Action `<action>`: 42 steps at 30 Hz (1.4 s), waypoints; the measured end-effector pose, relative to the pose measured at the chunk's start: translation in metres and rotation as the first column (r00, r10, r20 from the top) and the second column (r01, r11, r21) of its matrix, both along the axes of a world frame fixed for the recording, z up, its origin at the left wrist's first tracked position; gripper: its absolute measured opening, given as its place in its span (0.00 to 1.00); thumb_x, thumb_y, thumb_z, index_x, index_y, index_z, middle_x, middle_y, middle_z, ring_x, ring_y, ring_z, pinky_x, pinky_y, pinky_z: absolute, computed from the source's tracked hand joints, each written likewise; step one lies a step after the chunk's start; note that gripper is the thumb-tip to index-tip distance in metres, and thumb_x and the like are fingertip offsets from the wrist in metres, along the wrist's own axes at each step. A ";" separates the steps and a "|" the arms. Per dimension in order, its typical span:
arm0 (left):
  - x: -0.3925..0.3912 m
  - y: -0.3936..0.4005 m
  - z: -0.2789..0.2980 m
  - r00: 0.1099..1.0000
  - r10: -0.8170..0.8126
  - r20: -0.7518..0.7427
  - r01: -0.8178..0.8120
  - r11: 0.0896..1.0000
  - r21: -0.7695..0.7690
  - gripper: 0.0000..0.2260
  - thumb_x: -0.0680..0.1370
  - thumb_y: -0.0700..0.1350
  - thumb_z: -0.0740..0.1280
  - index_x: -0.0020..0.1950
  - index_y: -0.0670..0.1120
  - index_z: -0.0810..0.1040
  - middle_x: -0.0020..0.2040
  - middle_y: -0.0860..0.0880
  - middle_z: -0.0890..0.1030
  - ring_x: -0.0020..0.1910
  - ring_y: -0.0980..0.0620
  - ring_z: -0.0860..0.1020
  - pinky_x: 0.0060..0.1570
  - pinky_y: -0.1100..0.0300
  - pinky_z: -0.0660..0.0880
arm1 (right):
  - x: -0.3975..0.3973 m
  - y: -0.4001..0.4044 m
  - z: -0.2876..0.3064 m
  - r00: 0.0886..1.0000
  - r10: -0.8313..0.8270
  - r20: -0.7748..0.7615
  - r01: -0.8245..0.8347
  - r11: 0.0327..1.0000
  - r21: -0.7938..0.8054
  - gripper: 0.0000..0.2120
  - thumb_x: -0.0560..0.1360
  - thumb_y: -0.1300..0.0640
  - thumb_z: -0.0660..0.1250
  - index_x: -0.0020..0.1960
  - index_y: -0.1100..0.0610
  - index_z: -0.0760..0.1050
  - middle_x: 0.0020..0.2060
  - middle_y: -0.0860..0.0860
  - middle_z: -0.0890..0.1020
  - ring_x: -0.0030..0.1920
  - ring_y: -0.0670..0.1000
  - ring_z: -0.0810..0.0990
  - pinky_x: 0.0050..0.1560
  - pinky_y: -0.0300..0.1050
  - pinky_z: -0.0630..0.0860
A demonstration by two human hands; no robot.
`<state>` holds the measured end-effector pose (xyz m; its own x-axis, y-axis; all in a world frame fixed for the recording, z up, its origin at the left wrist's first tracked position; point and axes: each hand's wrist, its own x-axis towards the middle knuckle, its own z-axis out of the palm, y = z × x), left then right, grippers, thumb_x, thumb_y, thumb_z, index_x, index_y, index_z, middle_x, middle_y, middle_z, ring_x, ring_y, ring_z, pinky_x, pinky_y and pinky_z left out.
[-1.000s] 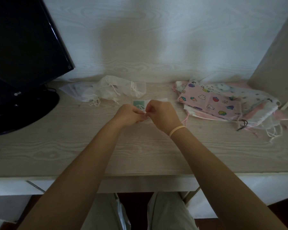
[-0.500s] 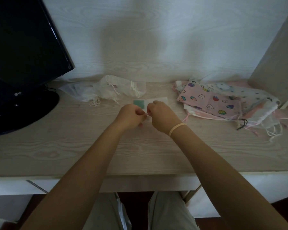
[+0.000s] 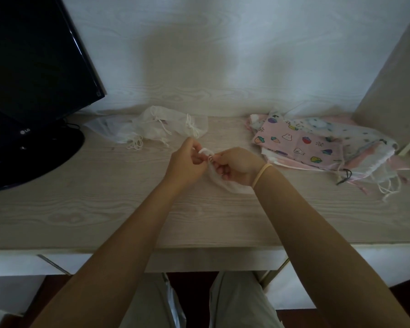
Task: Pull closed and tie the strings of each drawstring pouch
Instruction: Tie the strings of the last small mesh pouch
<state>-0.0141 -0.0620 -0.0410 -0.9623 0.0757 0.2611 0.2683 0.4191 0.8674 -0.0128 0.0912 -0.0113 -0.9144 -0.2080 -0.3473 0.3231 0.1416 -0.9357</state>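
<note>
A sheer white drawstring pouch [image 3: 225, 183] is held above the middle of the pale wooden desk [image 3: 104, 209], its body hanging below and behind the right hand [image 3: 237, 165] and reaching toward the wrist, where a pale band [image 3: 260, 172] is worn. The fingers of the right hand are curled round the gathered neck of the pouch. A loop of white string [image 3: 205, 151] is arched between the two hands, just above the fingertips. The fingers of the left hand [image 3: 187, 162] are bent and closed on the left end of that loop, with the thumb side turned toward the right hand; the two hands are nearly touching.

Beyond the fingers of the left hand, toward the wall, a heap of sheer white pouches [image 3: 152, 129] is laid on the desk, with knotted white strings seen on several of them. To the right of the right hand, well apart from its fingers, a pile of printed fabric pouches [image 3: 317, 145] is spread, a pink one with small fruit and animal prints on top and loose strings trailing at its near right edge. Far to the left of the left hand, a dark monitor [image 3: 33, 67] on a round black base is placed. Whether a knot is already formed in the held string cannot be told.
</note>
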 end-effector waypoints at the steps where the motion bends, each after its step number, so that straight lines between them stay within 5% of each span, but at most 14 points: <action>1: 0.000 0.001 0.000 0.999 -0.034 0.011 0.034 0.999 0.030 0.11 0.70 0.42 0.75 0.43 0.53 0.75 0.42 0.52 0.84 0.40 0.58 0.83 0.46 0.59 0.80 | 0.000 0.001 0.000 1.000 -0.018 0.020 0.019 0.999 -0.033 0.11 0.79 0.63 0.60 0.39 0.58 0.73 0.30 0.51 0.71 0.30 0.46 0.66 0.31 0.39 0.61; 3: 0.000 0.001 -0.001 0.997 -0.076 0.011 0.076 0.996 0.043 0.09 0.68 0.42 0.75 0.44 0.52 0.80 0.43 0.52 0.85 0.44 0.54 0.84 0.51 0.52 0.81 | 0.001 0.002 0.000 0.998 -0.037 0.042 0.040 0.996 -0.075 0.11 0.79 0.63 0.60 0.38 0.58 0.73 0.29 0.50 0.72 0.30 0.46 0.66 0.32 0.39 0.61; 6: -0.002 0.000 -0.003 0.999 -0.044 0.004 0.044 0.999 0.011 0.07 0.70 0.41 0.76 0.44 0.48 0.82 0.42 0.53 0.85 0.43 0.56 0.84 0.51 0.56 0.80 | 0.001 0.001 -0.003 0.999 -0.024 0.045 0.028 0.996 -0.080 0.11 0.79 0.63 0.61 0.37 0.59 0.74 0.29 0.50 0.72 0.30 0.46 0.66 0.32 0.39 0.61; 9: -0.002 0.000 0.002 0.999 0.028 -0.039 -0.031 0.997 -0.067 0.04 0.71 0.42 0.76 0.44 0.48 0.84 0.38 0.59 0.82 0.39 0.64 0.80 0.43 0.73 0.73 | -0.001 -0.001 -0.003 0.998 -0.051 0.022 0.052 0.997 -0.059 0.11 0.78 0.63 0.62 0.37 0.59 0.74 0.30 0.51 0.71 0.30 0.46 0.66 0.32 0.39 0.63; 13: -0.002 -0.002 0.003 0.994 0.086 -0.073 -0.095 0.987 -0.130 0.04 0.72 0.44 0.75 0.39 0.50 0.82 0.33 0.58 0.78 0.34 0.61 0.75 0.35 0.72 0.67 | 0.001 0.000 -0.003 0.995 -0.082 -0.048 0.079 0.995 -0.061 0.08 0.77 0.67 0.63 0.42 0.61 0.79 0.31 0.52 0.75 0.30 0.45 0.71 0.30 0.37 0.67; 19: -0.003 0.001 -0.003 0.997 0.073 0.036 -0.062 0.968 -0.243 0.05 0.78 0.47 0.67 0.43 0.47 0.76 0.38 0.56 0.75 0.38 0.55 0.73 0.35 0.64 0.65 | 0.003 -0.002 -0.003 0.937 -0.110 -0.331 0.239 0.895 0.378 0.05 0.75 0.61 0.68 0.48 0.59 0.82 0.31 0.51 0.79 0.30 0.46 0.76 0.27 0.29 0.70; 23: -0.005 -0.002 0.000 0.994 0.064 0.089 -0.027 0.930 -0.367 0.12 0.79 0.50 0.64 0.40 0.44 0.75 0.38 0.50 0.76 0.38 0.51 0.74 0.38 0.56 0.68 | -0.005 0.005 -0.010 0.879 -0.072 -0.471 0.357 0.753 0.553 0.04 0.74 0.58 0.70 0.42 0.58 0.80 0.41 0.56 0.84 0.43 0.54 0.82 0.48 0.46 0.79; 28: 0.000 -0.008 0.009 0.991 0.052 0.120 0.024 0.827 -0.562 0.12 0.76 0.49 0.68 0.40 0.41 0.80 0.40 0.45 0.82 0.40 0.46 0.79 0.41 0.52 0.76 | -0.010 0.006 -0.012 0.847 -0.007 -0.532 0.420 0.623 0.660 0.07 0.75 0.57 0.70 0.46 0.61 0.77 0.46 0.56 0.82 0.49 0.55 0.79 0.49 0.46 0.74; 33: 0.001 -0.009 0.016 0.990 0.020 0.143 0.091 0.681 -0.727 0.10 0.73 0.48 0.68 0.32 0.50 0.75 0.35 0.52 0.78 0.38 0.50 0.77 0.34 0.60 0.67 | -0.012 0.004 -0.011 0.831 0.165 -0.531 0.413 0.457 0.788 0.08 0.78 0.58 0.66 0.52 0.62 0.75 0.51 0.59 0.79 0.52 0.58 0.78 0.47 0.45 0.71; 37: 0.007 -0.009 0.015 0.986 -0.031 0.167 0.147 0.647 -0.748 0.10 0.72 0.46 0.68 0.32 0.49 0.73 0.35 0.50 0.77 0.37 0.49 0.76 0.33 0.60 0.66 | -0.014 -0.001 -0.009 0.807 0.201 -0.555 0.431 0.442 0.787 0.07 0.78 0.58 0.65 0.50 0.63 0.74 0.50 0.60 0.79 0.51 0.59 0.78 0.47 0.48 0.71; 42: 0.007 -0.007 0.027 0.975 -0.091 0.203 0.222 0.492 -0.842 0.10 0.76 0.45 0.66 0.35 0.49 0.70 0.40 0.49 0.75 0.40 0.48 0.73 0.40 0.58 0.69 | -0.015 -0.007 -0.006 0.812 0.197 -0.549 0.402 0.493 0.771 0.07 0.77 0.57 0.67 0.47 0.61 0.74 0.48 0.58 0.79 0.49 0.57 0.78 0.46 0.48 0.73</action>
